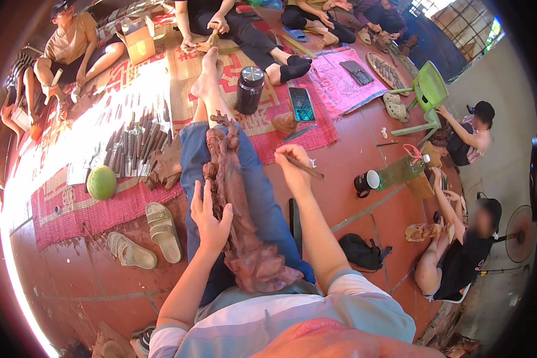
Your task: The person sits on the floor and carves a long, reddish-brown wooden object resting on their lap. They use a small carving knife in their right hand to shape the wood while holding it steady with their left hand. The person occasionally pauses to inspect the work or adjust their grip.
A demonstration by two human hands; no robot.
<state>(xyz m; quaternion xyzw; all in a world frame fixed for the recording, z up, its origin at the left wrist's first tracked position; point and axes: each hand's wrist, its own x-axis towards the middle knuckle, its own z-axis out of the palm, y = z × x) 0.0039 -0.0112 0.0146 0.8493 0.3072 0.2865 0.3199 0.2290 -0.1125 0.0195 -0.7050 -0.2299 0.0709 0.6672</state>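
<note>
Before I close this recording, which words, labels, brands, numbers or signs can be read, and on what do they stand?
No text can be quoted with certainty:
Red-and-tan woven mat: red letter-like shapes, partly covered.
Black phone with teal screen: too small to read.
Thin pink plastic sheet: faint markings, too blurred.
Co-worker's black shirt, right: small pink mark, unreadable.

Green melon (102,183) sits bright on red mat (58,218), left side; sandals (163,231) just below, on tiles (71,274). Up middle, black thermos (249,92) stands near phone (302,106), screen lit teal! Pink sheet (334,92) spreads between phone and clogs (395,110), green chair (431,89) right by them. Dark mug (362,187) beside green bottle (400,173), black bag (360,250) slumps on tiles, fan (521,235) by wall (510,119). Top left, cardboard box (138,45), flaps open!
</note>
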